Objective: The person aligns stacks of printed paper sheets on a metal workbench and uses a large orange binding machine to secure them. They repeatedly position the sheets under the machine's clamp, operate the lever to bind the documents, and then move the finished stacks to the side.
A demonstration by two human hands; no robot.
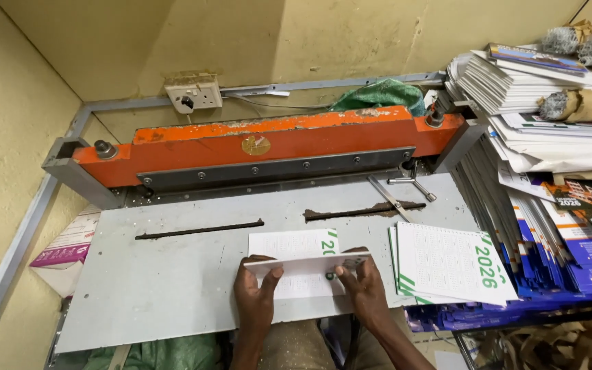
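Head view: both hands, left hand (255, 291) and right hand (364, 291), pinch a white calendar sheet (306, 262) mid-fold on the grey worktop (166, 281), printed stack (450, 264) at three o'clock.

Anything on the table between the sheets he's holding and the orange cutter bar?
Head view: only bare grey table with two dark slots between the held sheets and the orange cutter bar.

Single head-worn view, looking steeply down and forward from just above the grey table (173, 288), close over both hands at the bottom edge, facing the orange cutter (268, 140) and the wall corner, with paper stacks (536, 89) at right.
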